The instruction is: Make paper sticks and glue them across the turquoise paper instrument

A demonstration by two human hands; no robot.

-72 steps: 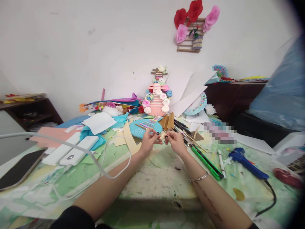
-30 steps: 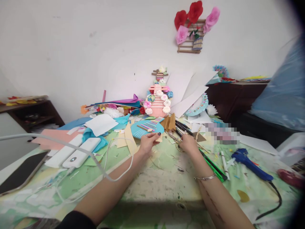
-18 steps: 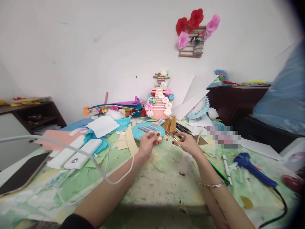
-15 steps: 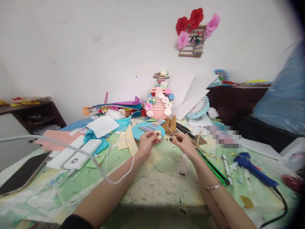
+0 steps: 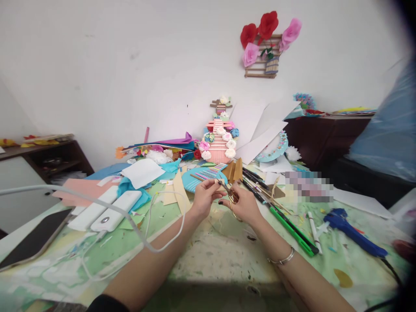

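My left hand (image 5: 204,198) is closed in a pinch around a small tan piece of paper, now mostly hidden by the fingers. Gold-handled scissors (image 5: 233,209) are in my right hand (image 5: 247,204), their blades pointing up and left at the left fingertips. Whether the blades touch the paper I cannot tell. Just behind both hands lies a blue round card (image 5: 191,180) with coloured striped sticks on it. Long tan paper strips (image 5: 180,190) rest to the left of it.
Several pens (image 5: 253,184) and a green cutter (image 5: 290,229) lie right of my hands, with a blue glue gun (image 5: 354,234) beyond. On the left are white power banks (image 5: 115,211), a phone (image 5: 34,238) and a looping white cable (image 5: 130,220). A flower-decorated guitar-shaped craft (image 5: 218,145) stands behind.
My right hand has turned and moved left, bringing the scissors to the left fingertips. The tan paper, plainly visible before, is now mostly covered. The view has shifted slightly.
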